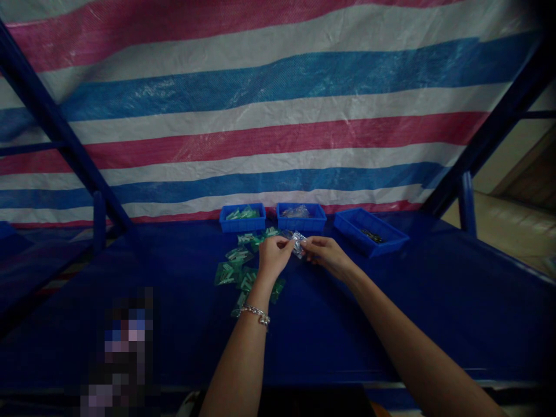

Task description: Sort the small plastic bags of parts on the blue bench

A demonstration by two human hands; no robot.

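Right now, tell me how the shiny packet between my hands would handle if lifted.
The packet is probably floppy, since its surface looks crinkled. Glossy highlights suggest slick film that may slip. It looks small between the left hand and right hand, so it is likely light.

Striped tarpaulin backdrop (pixel 278 130) | blue tabletop (pixel 330 336) | slanted blue posts (pixel 43 103) | dim light

A small clear plastic bag (pixel 298 245), crinkled and glossy with silvery highlights, is pinched at its 2 sides by the left hand (pixel 273 255) and the right hand (pixel 329 256). It is over the desk (pixel 330 324), near the front of the middle blue tray (pixel 302 224) of 3; its contents are too small to tell.
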